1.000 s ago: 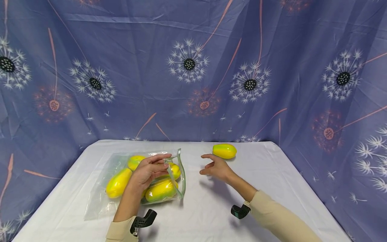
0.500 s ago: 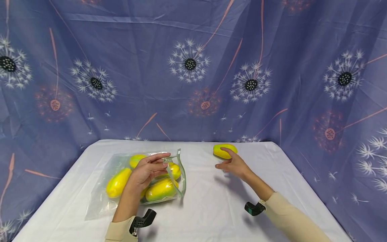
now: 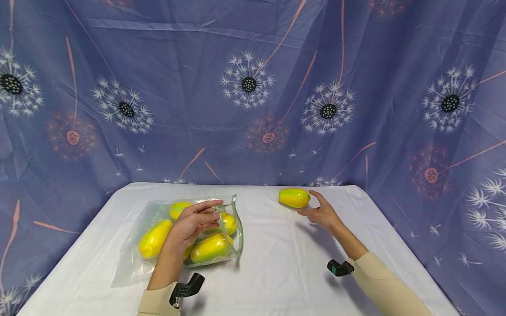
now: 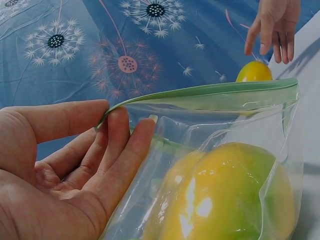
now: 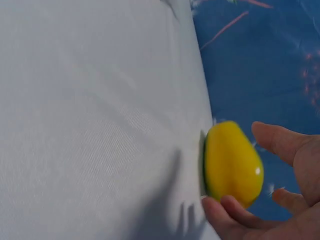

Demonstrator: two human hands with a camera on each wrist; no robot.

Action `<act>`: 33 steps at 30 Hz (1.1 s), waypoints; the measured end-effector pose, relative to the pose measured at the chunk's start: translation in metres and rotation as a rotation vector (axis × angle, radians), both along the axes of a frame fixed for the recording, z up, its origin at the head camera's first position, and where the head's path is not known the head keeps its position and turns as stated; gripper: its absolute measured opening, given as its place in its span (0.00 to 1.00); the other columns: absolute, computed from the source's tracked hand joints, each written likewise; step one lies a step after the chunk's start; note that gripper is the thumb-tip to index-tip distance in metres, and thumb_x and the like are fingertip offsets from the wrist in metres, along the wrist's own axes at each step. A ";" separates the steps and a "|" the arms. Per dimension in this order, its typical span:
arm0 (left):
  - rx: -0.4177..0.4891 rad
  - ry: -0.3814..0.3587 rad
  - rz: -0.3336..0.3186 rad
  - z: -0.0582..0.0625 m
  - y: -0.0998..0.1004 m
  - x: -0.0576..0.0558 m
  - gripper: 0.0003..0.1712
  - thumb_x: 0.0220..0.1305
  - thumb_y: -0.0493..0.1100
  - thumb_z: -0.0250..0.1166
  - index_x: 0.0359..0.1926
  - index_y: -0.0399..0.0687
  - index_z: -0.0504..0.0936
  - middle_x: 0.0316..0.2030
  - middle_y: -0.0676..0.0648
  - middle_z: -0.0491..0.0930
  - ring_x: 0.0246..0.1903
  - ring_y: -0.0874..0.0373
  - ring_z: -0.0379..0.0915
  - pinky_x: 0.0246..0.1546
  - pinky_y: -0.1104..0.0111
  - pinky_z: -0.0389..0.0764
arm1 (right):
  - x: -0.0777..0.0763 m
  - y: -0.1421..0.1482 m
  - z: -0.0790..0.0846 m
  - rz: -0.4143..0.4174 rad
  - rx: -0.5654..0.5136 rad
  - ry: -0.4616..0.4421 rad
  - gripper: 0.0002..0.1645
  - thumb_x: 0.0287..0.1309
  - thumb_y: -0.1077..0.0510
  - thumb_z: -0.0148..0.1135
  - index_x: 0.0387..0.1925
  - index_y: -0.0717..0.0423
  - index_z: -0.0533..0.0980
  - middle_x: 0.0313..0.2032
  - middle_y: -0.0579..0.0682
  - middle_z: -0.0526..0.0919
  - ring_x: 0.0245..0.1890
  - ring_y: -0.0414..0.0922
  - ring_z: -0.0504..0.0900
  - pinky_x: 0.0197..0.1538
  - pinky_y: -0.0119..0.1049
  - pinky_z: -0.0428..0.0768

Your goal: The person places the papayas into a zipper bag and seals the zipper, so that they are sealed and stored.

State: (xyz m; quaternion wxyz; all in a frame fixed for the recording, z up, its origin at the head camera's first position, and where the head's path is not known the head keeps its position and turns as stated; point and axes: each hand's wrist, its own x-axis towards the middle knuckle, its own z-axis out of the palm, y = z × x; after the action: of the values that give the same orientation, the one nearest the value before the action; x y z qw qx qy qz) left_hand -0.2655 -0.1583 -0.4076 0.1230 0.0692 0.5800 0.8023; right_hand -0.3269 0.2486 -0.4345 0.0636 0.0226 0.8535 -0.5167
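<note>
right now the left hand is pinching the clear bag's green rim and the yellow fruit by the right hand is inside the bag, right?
Not inside: the yellow fruit by the right hand lies outside the clear bag, on the white table, as the head view shows. The left hand does pinch the green rim.

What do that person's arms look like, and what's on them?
The left sleeve and right sleeve are long and beige. Each cuff has a bent black gadget: the left gadget has tiny dots, the right gadget a green patch. The left grip and right grip wear no gloves.
</note>
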 end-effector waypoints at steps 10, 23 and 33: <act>0.000 -0.002 0.000 0.000 0.000 0.000 0.26 0.65 0.26 0.63 0.65 0.32 0.76 0.35 0.51 0.77 0.35 0.59 0.82 0.46 0.64 0.88 | -0.013 0.003 -0.012 -0.068 0.068 -0.023 0.59 0.61 0.46 0.71 0.81 0.46 0.46 0.65 0.70 0.72 0.55 0.62 0.81 0.59 0.54 0.81; 0.001 0.002 0.005 0.000 0.000 0.000 0.26 0.65 0.26 0.62 0.65 0.31 0.76 0.35 0.52 0.76 0.35 0.59 0.82 0.46 0.64 0.88 | -0.027 0.000 -0.014 -0.061 0.283 0.035 0.60 0.58 0.39 0.71 0.81 0.47 0.47 0.73 0.69 0.62 0.54 0.64 0.82 0.57 0.57 0.81; -0.005 0.002 0.007 0.000 0.001 0.001 0.28 0.64 0.26 0.63 0.66 0.28 0.73 0.35 0.52 0.77 0.35 0.59 0.82 0.45 0.64 0.88 | -0.034 -0.007 -0.013 -0.038 0.422 0.067 0.57 0.61 0.33 0.65 0.80 0.47 0.49 0.74 0.68 0.62 0.70 0.73 0.62 0.68 0.68 0.66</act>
State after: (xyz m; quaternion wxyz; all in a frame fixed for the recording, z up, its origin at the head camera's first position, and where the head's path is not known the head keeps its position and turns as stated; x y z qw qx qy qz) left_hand -0.2646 -0.1574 -0.4080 0.1196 0.0678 0.5825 0.8011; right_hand -0.3605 0.2413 -0.4476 0.0192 0.0344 0.9438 -0.3282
